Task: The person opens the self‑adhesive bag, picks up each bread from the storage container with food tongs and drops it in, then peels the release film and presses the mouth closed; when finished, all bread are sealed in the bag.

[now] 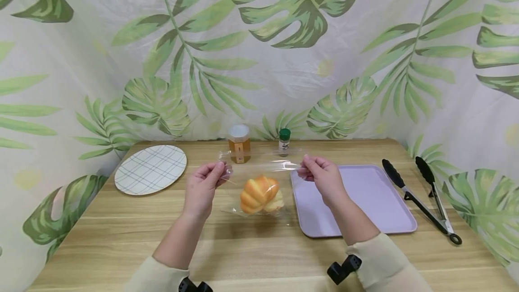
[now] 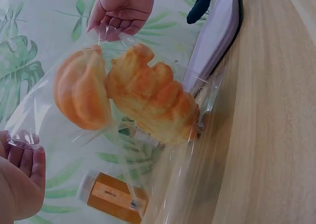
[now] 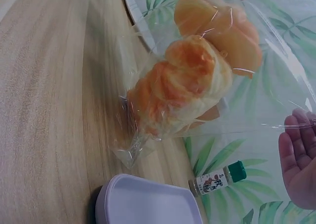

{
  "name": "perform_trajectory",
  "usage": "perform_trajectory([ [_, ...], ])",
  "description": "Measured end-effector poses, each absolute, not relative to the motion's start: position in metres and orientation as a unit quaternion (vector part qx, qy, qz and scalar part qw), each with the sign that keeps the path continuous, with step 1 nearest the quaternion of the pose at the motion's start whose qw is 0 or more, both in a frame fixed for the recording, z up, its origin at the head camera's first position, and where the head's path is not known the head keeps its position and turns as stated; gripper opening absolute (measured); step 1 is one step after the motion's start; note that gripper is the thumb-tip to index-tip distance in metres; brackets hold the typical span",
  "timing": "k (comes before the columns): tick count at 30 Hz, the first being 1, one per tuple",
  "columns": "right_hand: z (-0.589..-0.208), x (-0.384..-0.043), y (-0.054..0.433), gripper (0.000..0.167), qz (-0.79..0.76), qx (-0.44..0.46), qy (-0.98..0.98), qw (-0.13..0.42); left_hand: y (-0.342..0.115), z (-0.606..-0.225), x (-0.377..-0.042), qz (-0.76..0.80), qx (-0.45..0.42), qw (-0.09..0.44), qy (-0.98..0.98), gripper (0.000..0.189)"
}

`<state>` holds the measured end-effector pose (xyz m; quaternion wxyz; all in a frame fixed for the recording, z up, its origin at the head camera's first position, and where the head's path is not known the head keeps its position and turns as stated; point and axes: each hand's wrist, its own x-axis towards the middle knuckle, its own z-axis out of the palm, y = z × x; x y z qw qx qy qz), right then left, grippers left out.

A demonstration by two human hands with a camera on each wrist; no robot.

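Note:
Both hands hold a clear plastic bag (image 1: 263, 166) by its upper corners, stretched wide above the table. My left hand (image 1: 204, 188) pinches the left corner between thumb and fingers; my right hand (image 1: 324, 179) pinches the right one. Inside the bag, at its bottom, are two golden-brown bread rolls. In the left wrist view, a smooth curved roll (image 2: 81, 91) leans against a bumpy, ridged roll (image 2: 153, 95). The right wrist view shows the ridged roll (image 3: 182, 86) lower in the bag, with the smooth roll (image 3: 222, 31) beside it.
A lilac tray (image 1: 377, 202) lies to the right, with black-tipped tongs (image 1: 425, 211) beyond it. A checked plate (image 1: 151, 170) is at the left. At the back stand a honey-coloured jar (image 1: 239, 145) and a green-capped seasoning bottle (image 1: 284, 141). A leaf-patterned cloth hangs behind the table.

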<state>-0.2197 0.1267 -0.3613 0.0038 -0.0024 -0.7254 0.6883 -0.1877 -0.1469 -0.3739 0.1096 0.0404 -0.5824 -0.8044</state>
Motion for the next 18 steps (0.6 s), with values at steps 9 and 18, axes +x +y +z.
perform_trajectory([
  [9, -0.36, -0.227, 0.121, 0.023, 0.654, -0.016, -0.754, 0.057, -0.136, -0.373, -0.191, -0.848, 0.056, 0.121, -0.513, 0.021],
  [18, -0.347, -0.214, 0.089, 0.029, 0.456, 0.207, -0.788, 0.358, -0.124, -0.364, -0.188, -0.851, 0.065, 0.125, -0.506, 0.015],
])
